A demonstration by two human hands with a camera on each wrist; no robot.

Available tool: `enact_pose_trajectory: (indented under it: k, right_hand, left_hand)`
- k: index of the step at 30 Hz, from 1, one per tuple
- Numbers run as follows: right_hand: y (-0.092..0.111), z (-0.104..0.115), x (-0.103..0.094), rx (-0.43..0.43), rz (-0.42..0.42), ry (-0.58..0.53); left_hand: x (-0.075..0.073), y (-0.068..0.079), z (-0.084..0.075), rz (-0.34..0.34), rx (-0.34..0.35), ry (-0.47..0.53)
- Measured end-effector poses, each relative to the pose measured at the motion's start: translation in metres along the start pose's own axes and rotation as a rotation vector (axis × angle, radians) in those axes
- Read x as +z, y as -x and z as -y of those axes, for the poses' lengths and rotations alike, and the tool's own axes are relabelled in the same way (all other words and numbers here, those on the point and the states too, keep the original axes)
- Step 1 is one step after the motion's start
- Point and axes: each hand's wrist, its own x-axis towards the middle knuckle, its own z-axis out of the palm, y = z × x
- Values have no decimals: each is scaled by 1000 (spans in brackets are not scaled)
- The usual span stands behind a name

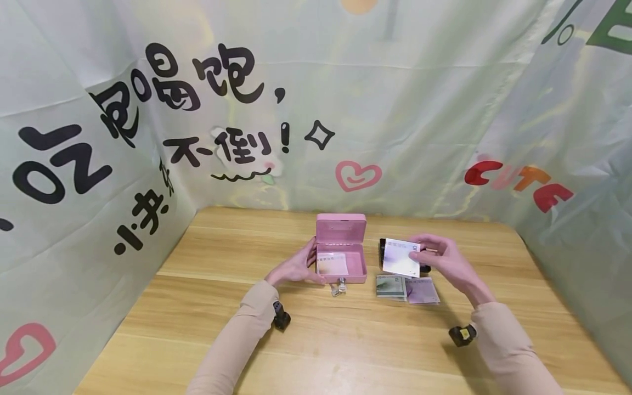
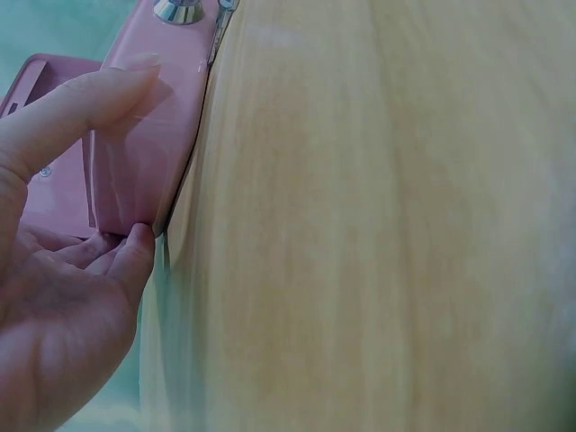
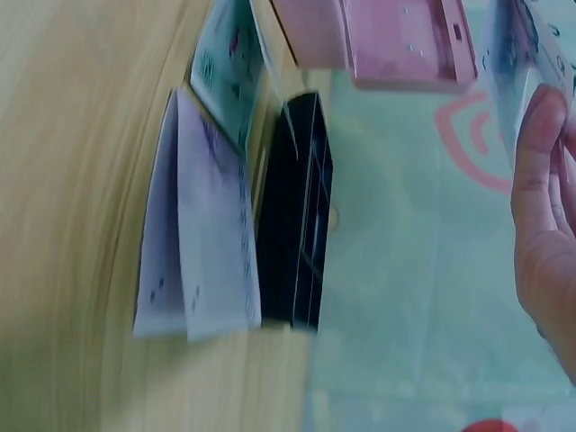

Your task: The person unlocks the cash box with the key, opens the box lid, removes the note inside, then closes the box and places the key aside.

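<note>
By left fingers point(image 2: 135, 256) | pink box point(image 1: 357, 264) | long axis left-right | lock point(image 2: 179, 11) nearside

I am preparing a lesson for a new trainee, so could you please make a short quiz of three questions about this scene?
1. Which hand holds a pale banknote?
2. True or false: the pink box is closed.
3. What lies inside the box: a) a pen; b) another banknote; c) a spoon?

Key:
1. The right hand; the left hand grips the box.
2. False; its lid stands up.
3. b.
</note>
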Motion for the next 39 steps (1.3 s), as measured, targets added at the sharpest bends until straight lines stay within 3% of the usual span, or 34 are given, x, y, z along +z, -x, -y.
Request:
enact_pose_trajectory:
  k: [16,24,31,39]
  right_hand:
    - [20,-25,-50,-66,25,-38]
    - [32,-36,-73,-4,7,46]
    - [37,-44,-91,34,47,76]
    - [42,-50,-100,66,61,139]
  left_hand:
    - [1,0,-1,-5,4,-18]
    - [1,0,-1,-17,-13,-26]
    - [0,0,-1,-11,-8,-16]
    - [-1,0,2,-9,-14,-18]
